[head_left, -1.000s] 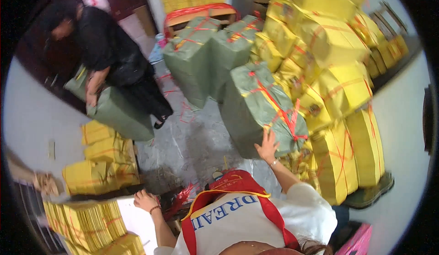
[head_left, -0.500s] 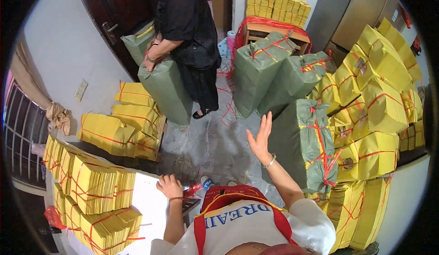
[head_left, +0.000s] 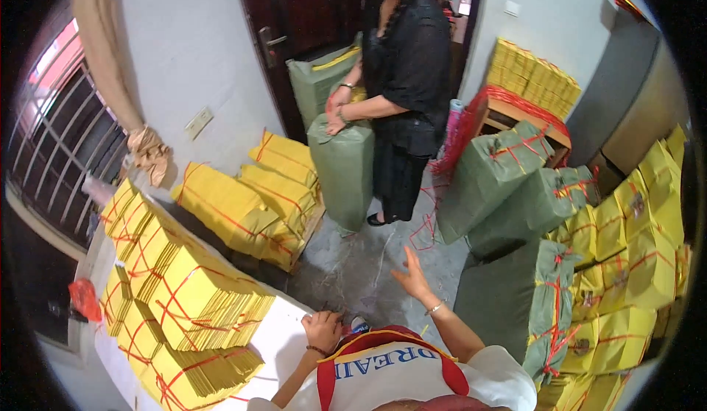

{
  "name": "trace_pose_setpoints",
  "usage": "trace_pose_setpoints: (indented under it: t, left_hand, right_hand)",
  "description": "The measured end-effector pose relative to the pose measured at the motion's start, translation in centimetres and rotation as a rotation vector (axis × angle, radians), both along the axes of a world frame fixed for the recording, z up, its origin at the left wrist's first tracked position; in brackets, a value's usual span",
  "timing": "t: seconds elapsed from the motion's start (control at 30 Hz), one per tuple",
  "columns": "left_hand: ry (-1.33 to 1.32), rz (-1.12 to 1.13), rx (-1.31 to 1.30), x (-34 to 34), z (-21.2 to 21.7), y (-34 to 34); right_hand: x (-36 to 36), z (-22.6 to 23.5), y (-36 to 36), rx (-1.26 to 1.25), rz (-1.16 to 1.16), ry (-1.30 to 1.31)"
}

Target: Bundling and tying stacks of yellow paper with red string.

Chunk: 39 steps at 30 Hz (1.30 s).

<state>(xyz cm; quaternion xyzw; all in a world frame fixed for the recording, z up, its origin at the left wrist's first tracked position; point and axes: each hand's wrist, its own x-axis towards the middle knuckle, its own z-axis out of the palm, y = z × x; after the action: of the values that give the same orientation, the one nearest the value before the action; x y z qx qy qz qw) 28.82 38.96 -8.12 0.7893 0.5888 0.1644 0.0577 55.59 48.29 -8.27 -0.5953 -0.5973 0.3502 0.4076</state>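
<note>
My left hand [head_left: 322, 331] lies at the edge of a white table [head_left: 283, 343], its fingers apart and nothing in them. Beside it on that table stand stacks of yellow paper [head_left: 199, 293] bound with red string. Out in front of my body, my right hand [head_left: 414, 278] is raised over the floor, open and holding nothing. Nearest to it on the right is a large green wrapped bale [head_left: 493, 300] tied with red string. Across the floor a person in black [head_left: 409, 94] stands with both hands on top of an upright green bale [head_left: 342, 175].
More yellow bundles [head_left: 228, 205] lie low by the left wall. Two tied green bales [head_left: 490, 179] lean at the right, before a high pile of yellow bundles [head_left: 648, 264]. A wooden stand [head_left: 508, 109] holds yellow stacks and red string. Loose red string [head_left: 423, 234] lies on the grey floor.
The view has swung left and up, so the room sits further right and lower. My right hand has lowered toward my body. The person's hands now meet on the bale top.
</note>
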Motion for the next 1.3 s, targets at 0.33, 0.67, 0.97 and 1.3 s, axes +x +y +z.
trace_pose_setpoints:
  t: [0.33, 0.67, 0.97, 1.3]
  left_hand:
    - [-0.223, 0.101, -0.148, -1.5, 1.6, 1.0]
    - [-0.353, 0.412, 0.132, 2.5, 2.2, -1.9]
    - [-0.398, 0.653, 0.062, 7.9, 2.6, -3.7]
    - [-0.535, 0.814, -0.038, 10.9, 2.8, -7.6]
  right_hand:
    - [-4.2, -3.3, 0.3, -0.365, 0.431, 0.028]
    - [-7.5, -2.4, 5.7, -0.358, 0.877, -0.092]
    - [-9.1, -2.2, 8.1, -0.203, 1.168, -0.043]
    - [-9.1, 9.7, 15.1, 0.568, 0.402, -0.198]
